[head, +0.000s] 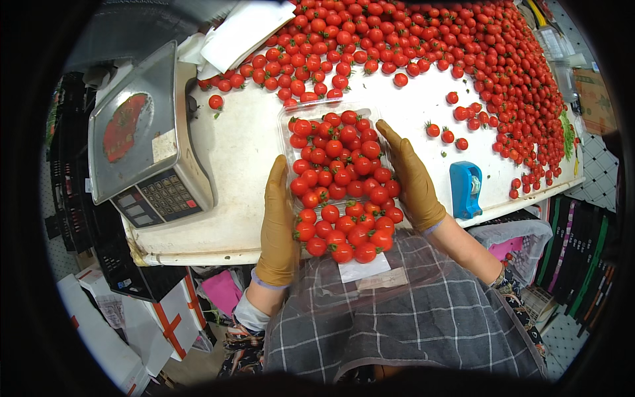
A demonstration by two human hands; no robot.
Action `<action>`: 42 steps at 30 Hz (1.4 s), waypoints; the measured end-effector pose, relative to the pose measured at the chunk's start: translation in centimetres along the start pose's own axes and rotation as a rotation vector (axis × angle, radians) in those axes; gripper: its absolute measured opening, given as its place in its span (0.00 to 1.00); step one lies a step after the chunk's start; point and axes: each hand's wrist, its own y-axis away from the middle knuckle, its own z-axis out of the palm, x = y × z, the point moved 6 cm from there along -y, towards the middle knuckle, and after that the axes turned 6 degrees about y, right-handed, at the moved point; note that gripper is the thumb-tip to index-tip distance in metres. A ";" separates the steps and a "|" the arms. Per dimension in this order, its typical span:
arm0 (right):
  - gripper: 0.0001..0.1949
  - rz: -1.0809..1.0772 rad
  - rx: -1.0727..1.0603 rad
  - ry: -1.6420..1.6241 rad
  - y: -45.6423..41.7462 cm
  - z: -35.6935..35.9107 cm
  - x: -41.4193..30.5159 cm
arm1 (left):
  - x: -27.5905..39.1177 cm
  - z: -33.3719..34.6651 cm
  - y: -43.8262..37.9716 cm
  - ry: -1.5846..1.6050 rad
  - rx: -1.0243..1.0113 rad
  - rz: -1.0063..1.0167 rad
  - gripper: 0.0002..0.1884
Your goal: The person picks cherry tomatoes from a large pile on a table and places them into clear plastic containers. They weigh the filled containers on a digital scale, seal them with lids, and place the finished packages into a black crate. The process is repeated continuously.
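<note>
A clear plastic clamshell container (286, 111) filled with cherry tomatoes (342, 176) is at the table's front edge. Its lid appears folded down towards my checked apron (367, 322), and a white label (364, 268) shows through there. My left hand (276, 228), in a tan glove, presses flat along the container's left side. Against the right side lies my right hand (414, 183), gloved alike, thumb and fingers close together. Between them the two hands hold the container; its underside is hidden.
A weighing scale (144, 144) with a stained metal pan stands left on the white table (238, 139). Loose cherry tomatoes (516, 84) heap along the back and right. A blue tape dispenser (461, 191) stands near the front right edge. White paper (245, 34) lies behind the scale.
</note>
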 end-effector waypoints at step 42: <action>0.29 0.075 -0.041 0.016 0.6 0.9 -0.5 | -0.4 0.0 -2.9 -0.571 -0.128 0.334 0.32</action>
